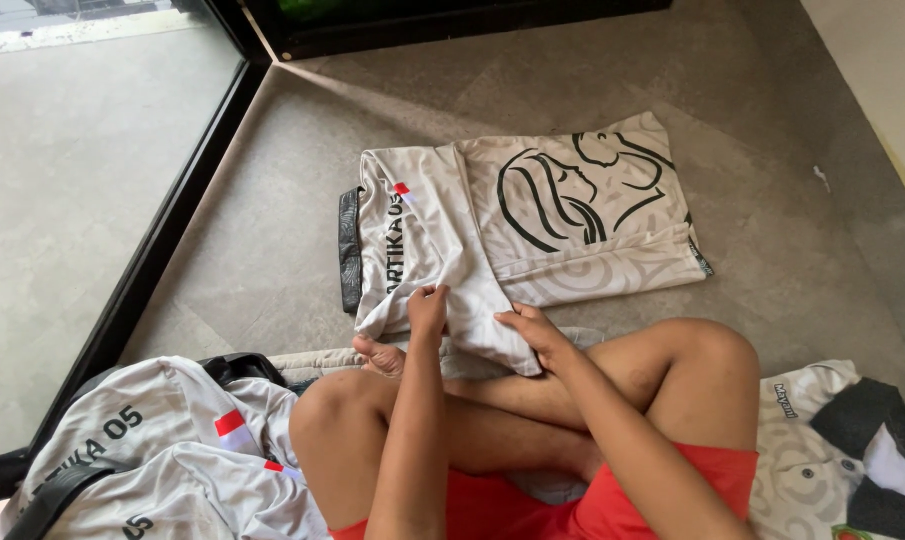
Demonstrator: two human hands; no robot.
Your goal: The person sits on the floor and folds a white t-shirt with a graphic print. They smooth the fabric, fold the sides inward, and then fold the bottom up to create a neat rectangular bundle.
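Note:
A cream jersey (532, 215) with a dark line drawing and a black collar lies partly folded on the grey floor in front of my crossed legs. My left hand (427, 308) pinches the near edge of its folded left sleeve panel. My right hand (534, 332) presses flat on the near corner of the same panel. Both arms reach over my bare knees and red shorts (532, 505).
A pile of matching cream jerseys (162, 445) lies at my left knee. Another jersey with a dark collar (852, 440) lies at my right. A black door frame (152, 250) runs along the left, a wall (882, 60) stands at right.

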